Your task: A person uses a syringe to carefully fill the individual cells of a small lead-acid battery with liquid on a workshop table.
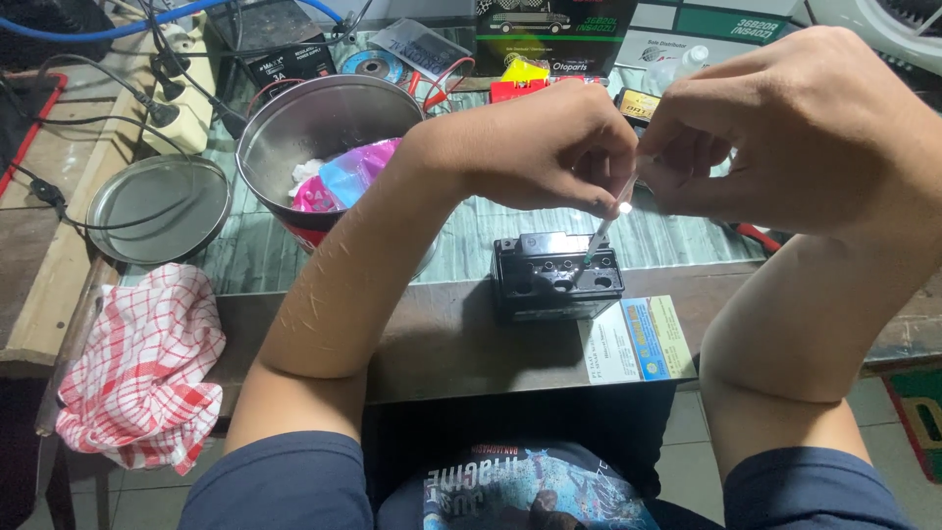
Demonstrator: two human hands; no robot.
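We see left hand (549, 147) and right hand (785, 128) together pinching a thin clear tube (606, 222), slanting down-left to the small black battery (555, 275) directly beneath, near the tabletop's (442, 339) front edge.

- A single view, from a camera worn on the person's head, tilted steeply down and forward over the bench.
- It sits close: the left hand (549, 147) and right hand (785, 128) fill the upper middle and the 2 o'clock area, forearms running down to 7 and 5 o'clock.
- The small black box (556, 275) lies almost at frame centre, near the lens.
- The far bench edge runs along 12 o'clock; the metal tin (324, 128) sits toward 10 o'clock, the red checked cloth (142, 363) at 8 o'clock.
- The person's own lap shows at 6 o'clock.
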